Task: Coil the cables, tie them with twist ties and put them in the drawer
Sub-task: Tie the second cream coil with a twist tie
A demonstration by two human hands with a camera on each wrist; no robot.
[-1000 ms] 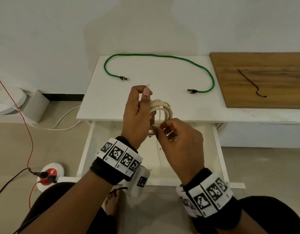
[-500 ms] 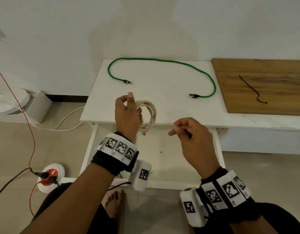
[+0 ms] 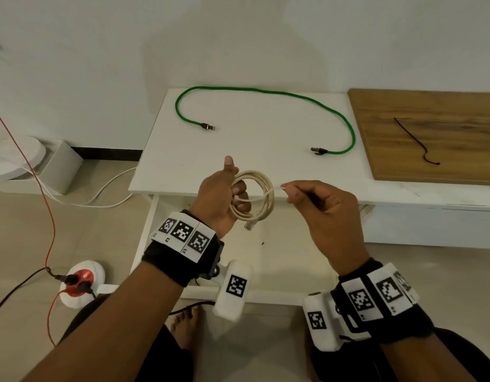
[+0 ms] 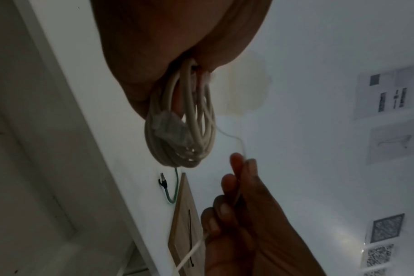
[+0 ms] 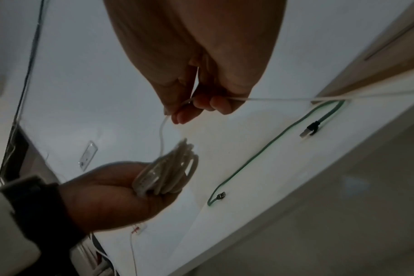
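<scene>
My left hand [image 3: 227, 194] grips a coiled cream cable [image 3: 261, 198] [image 4: 184, 127] [image 5: 170, 171] above the table's front edge, thumb pointing up. A plug end [image 3: 249, 226] dangles from the coil's bottom. My right hand [image 3: 307, 195] pinches a thin white twist tie [image 3: 278, 188] [image 4: 234, 138] [image 5: 162, 134] that runs from its fingertips to the coil. A green cable [image 3: 266, 92] [image 5: 260, 155] lies uncoiled in a wide arc on the white table [image 3: 266, 150]. A dark twist tie [image 3: 412, 139] lies on the wooden board [image 3: 437, 150]. The open white drawer [image 3: 279, 260] sits below my hands.
On the floor at left are a red and white power socket [image 3: 81, 282] with plugs, red and white wires [image 3: 45, 194], and a white box with a round device [image 3: 20, 158]. The wall stands behind the table. My knees and one foot [image 3: 186, 323] are under the drawer.
My hands have parted: the left carried the coil left and turned it flat-on, while the right drew out to the right, pulling the white tie taut from the coil.
</scene>
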